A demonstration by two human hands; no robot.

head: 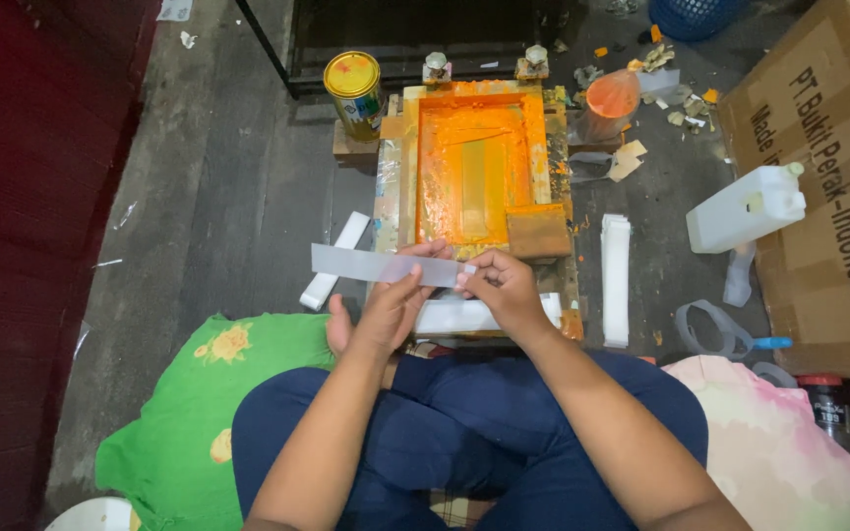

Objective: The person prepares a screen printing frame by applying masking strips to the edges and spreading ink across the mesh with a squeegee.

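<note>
A long translucent plastic strip (386,265) is held level just in front of the orange-inked screen-printing frame (476,162), over the frame's near edge. The left hand (391,305) pinches the strip near its middle, fingers closed on it, and the right hand (499,285) grips its right end between thumb and fingertips. Below the frame's near edge lies a stack of white strips (459,315); another white stack (616,280) lies to the frame's right and a single white bar (334,261) to its left. A yellow-lidded tin (354,90) stands at the frame's far left corner. Right of the frame sit a white plastic jerrycan (745,208) and a cardboard box (828,177), all on the grey floor (228,197).
</note>
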